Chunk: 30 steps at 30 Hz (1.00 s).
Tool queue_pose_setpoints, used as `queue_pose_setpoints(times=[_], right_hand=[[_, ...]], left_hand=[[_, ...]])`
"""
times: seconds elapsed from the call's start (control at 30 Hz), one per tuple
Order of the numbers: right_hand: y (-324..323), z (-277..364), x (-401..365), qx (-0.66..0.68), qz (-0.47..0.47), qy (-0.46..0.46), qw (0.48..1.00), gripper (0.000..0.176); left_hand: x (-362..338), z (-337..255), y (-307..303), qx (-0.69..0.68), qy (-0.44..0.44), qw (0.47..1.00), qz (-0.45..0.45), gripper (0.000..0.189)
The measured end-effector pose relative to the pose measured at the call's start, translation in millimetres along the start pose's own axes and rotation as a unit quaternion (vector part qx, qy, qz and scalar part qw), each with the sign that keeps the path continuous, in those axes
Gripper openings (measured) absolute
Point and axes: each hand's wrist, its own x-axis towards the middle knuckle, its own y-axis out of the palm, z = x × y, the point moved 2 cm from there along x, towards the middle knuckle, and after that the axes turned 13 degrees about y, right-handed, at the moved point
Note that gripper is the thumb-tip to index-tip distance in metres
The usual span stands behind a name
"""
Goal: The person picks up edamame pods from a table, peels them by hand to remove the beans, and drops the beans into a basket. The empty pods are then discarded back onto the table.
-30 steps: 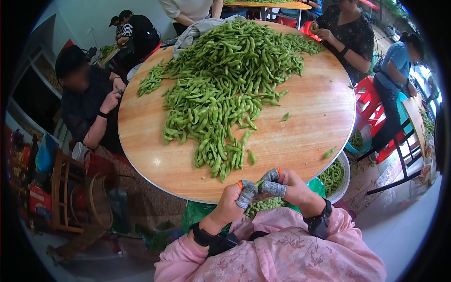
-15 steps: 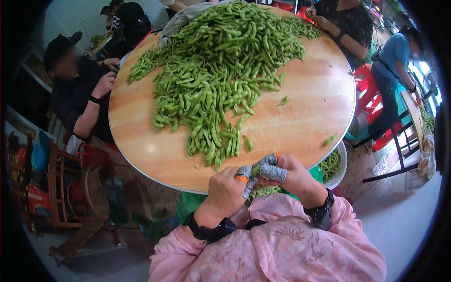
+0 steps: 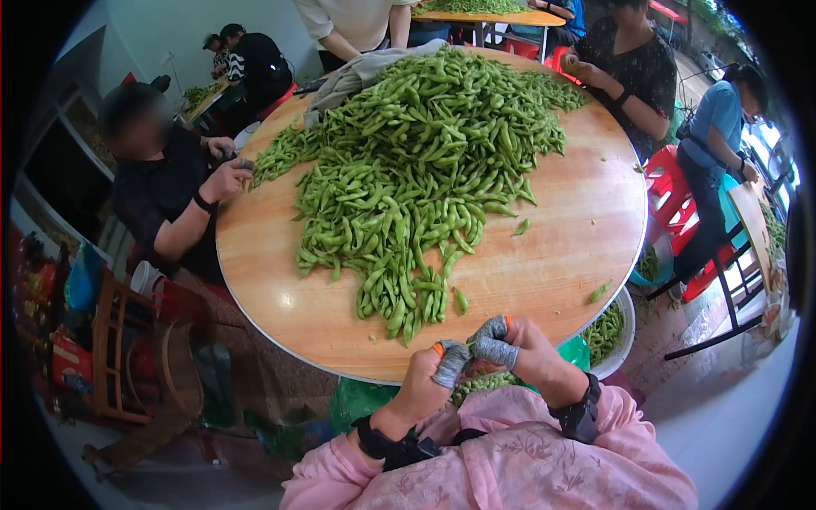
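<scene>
Your left hand (image 3: 427, 380) and right hand (image 3: 525, 348) both pinch one edamame pod (image 3: 468, 344), held just off the near edge of the surface (image 3: 561, 246). Some pods fill the basin (image 3: 630, 316) beside you, but the heap (image 3: 425, 161) looks barely dented, so most remains

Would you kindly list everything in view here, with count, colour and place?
bean pods: many, green, heaped on the table's middle and far side
table: one, pale wood, round, centre
loose pods: a few, green, table's bare right part
basin: one, white, below the table's right edge, holding pods
grey cloth: one, far table edge
red stools: a couple, right of the table
other people: at least five, around
held pod: one, green, pinched between both hands, barely visible
left hand: grey finger sleeves, black wristband, near edge
right hand: same, beside it
</scene>
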Motion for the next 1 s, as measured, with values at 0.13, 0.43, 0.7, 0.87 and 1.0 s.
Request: queue_pose_setpoints(times=[0.13,0.43,0.7,0.87,1.0], right_hand=[[-4,-1,1,-0.022,0.002,-0.008,1.000,0.016],[4,9,-4,-0.122,-0.025,-0.080,0.989,0.011],[3,14,-6,-0.198,-0.053,-0.117,0.972,0.009],[-11,5,-1,-0.066,-0.066,-0.086,0.992,0.015],[-8,5,-2,-0.057,-0.059,-0.088,0.993,0.014]], left_hand=[[0,5,-2,-0.081,-0.038,0.996,-0.001,0.012],[6,-7,3,0.244,0.126,0.962,0.012,0.015],[11,5,2,0.191,0.118,0.974,0.019,0.016],[8,9,-3,0.092,0.014,0.995,0.028,0.012],[8,0,-3,0.193,0.066,0.979,0.018,0.015]])
